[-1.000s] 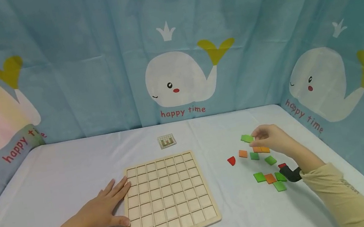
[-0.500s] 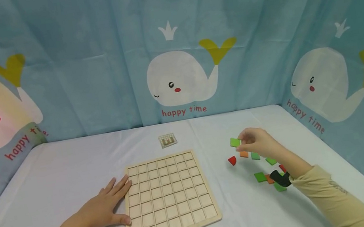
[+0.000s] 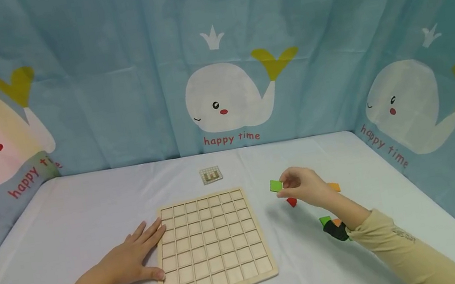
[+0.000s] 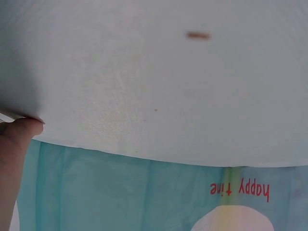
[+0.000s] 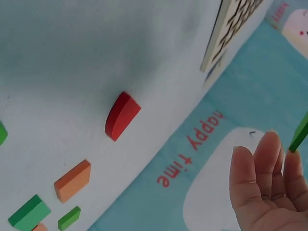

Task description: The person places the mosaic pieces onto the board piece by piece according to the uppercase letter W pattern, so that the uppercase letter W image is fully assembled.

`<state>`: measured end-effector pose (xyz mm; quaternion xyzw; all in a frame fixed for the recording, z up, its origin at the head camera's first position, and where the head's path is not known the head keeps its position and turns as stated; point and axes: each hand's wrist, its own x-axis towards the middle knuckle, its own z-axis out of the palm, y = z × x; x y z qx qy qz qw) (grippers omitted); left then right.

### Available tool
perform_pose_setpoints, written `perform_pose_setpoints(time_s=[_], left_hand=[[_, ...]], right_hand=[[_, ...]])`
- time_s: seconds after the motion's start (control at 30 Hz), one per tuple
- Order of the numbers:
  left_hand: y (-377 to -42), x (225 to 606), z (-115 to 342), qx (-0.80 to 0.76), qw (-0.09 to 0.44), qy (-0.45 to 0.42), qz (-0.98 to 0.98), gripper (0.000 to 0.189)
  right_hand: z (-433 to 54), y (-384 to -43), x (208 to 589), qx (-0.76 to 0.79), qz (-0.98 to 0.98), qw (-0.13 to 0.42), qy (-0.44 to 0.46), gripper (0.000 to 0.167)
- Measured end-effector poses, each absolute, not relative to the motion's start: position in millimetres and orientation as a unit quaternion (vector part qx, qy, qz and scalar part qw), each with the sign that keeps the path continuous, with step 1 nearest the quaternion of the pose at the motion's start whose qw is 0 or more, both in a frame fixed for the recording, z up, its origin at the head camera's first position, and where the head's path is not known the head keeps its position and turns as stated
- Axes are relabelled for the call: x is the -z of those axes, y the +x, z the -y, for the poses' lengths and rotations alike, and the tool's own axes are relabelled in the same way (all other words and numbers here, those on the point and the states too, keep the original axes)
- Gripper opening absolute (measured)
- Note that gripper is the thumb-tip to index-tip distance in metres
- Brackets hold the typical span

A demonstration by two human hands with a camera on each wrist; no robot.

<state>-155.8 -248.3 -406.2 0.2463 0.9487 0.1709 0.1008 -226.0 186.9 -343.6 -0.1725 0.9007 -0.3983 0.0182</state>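
My right hand (image 3: 304, 186) pinches a light green square tile (image 3: 276, 185) between thumb and fingertips, held up off the table to the right of the wooden grid board (image 3: 213, 245). The same green tile (image 5: 299, 134) shows at the right edge of the right wrist view, above the fingers (image 5: 264, 168). My left hand (image 3: 131, 258) lies with spread fingers along the board's left edge, fingertips on the frame and thumb at its lower left side. The board's square cells hold no tiles. A red quarter-round piece (image 5: 122, 116) lies on the table below the right hand.
A small pattern card (image 3: 211, 175) lies behind the board. Orange (image 5: 72, 180) and green tiles (image 5: 29, 213) are scattered on the white tablecloth to the right, partly hidden by the right arm. A blue whale-print curtain (image 3: 113, 106) borders the table.
My right hand has carried the green tile leftward from above the loose pieces toward the board. The left hand stays at the board's left edge.
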Motion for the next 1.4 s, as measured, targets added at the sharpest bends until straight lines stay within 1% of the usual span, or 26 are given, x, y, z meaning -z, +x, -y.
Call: perform_pose_setpoints(time_s=[0.4,0.93,1.27,1.4], left_hand=[[-156,406,247,-0.173,0.105,0.251,-0.946,0.107],[-156,406,247,-0.179,0.102,0.256,-0.944,0.106],[-156,405,247,-0.183,0.101,0.258,-0.943,0.106],[-156,406,247,-0.188,0.105,0.256,-0.942,0.106]], right_hand=[[-166,-223,356,0.397,-0.896,0.011,-0.201,0.026],[-138,-223,370,0.414,-0.878,0.036,-0.237,0.027],[-122,-218,376,0.417,-0.873,0.076,-0.240,0.027],[-116,-219,378,0.423,-0.873,0.098,-0.220,0.026]])
